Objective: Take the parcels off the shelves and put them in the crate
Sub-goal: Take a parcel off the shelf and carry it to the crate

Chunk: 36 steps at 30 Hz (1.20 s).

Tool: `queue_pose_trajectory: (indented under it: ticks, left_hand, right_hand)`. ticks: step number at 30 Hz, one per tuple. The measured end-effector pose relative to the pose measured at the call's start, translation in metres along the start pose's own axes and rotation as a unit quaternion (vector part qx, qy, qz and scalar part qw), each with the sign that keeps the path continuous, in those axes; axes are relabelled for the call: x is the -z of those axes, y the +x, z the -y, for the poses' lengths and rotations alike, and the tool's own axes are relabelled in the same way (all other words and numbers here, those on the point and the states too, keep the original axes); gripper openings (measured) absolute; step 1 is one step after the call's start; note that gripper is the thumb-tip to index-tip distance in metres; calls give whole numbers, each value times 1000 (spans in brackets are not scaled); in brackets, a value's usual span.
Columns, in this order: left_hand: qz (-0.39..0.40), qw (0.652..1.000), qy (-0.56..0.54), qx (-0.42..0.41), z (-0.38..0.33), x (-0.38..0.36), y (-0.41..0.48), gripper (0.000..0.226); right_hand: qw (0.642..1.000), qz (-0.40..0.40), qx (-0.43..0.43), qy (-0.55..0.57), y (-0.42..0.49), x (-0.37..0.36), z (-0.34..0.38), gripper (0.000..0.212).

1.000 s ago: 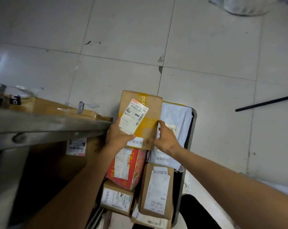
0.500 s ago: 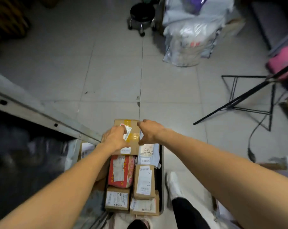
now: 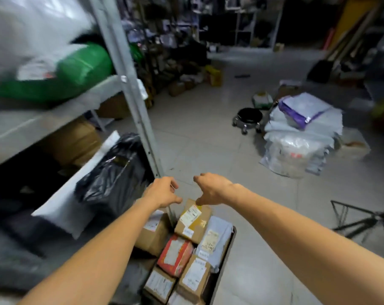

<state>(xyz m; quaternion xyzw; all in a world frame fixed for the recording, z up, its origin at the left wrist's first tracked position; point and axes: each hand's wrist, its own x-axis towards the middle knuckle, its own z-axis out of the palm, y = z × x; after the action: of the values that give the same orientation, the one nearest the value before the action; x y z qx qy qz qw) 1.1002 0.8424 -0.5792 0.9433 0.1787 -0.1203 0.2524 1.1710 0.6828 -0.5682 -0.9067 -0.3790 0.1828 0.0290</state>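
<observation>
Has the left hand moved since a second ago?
Yes: the left hand has come off the yellow-taped box, now hovering empty past its far end.

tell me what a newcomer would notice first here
Two bare arms reach to mid-frame, left hand and right hand empty above the crate at the bottom, packed with parcels, one red parcel standing out. Then the green sack on the upper-left shelf and the heap of pale mailer bags on the floor at right.
</observation>
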Motion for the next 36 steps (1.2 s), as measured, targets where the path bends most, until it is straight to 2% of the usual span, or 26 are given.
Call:
queue_pose_trajectory:
  ticks: [5,10,15,21,27,31,34,36]
  left_hand:
    - [-69,996,-43,38,23,36,-96,41]
    - [-136,985,-51,92,69,60,-193,43]
    - [-197,967,-32,157,108,70,-302,44]
    - [-253,927,-68,268,147,59,-467,50]
    - [-312,857,-90,400,162,32,-653,44]
    - [-345,783,-79,512,151,5,-786,45]
    - [-355,728,-68,583,127,-17,-880,47]
    - [-360,684,-68,630,103,-34,-935,47]
  right_hand:
    - [996,-10,81,-41,-42,37,64,62]
    - [975,-25,201,-87,-79,49,158,50]
    - [943,-42,307,-122,-125,41,253,56]
    - [907,-18,400,-128,-209,6,370,66]
    - [833,1,535,-138,-319,-30,488,63]
    - [760,29,644,-81,-418,-55,566,55]
    - [706,66,702,-69,-503,-76,612,75]
    - [656,91,745,-76,-556,-87,633,75]
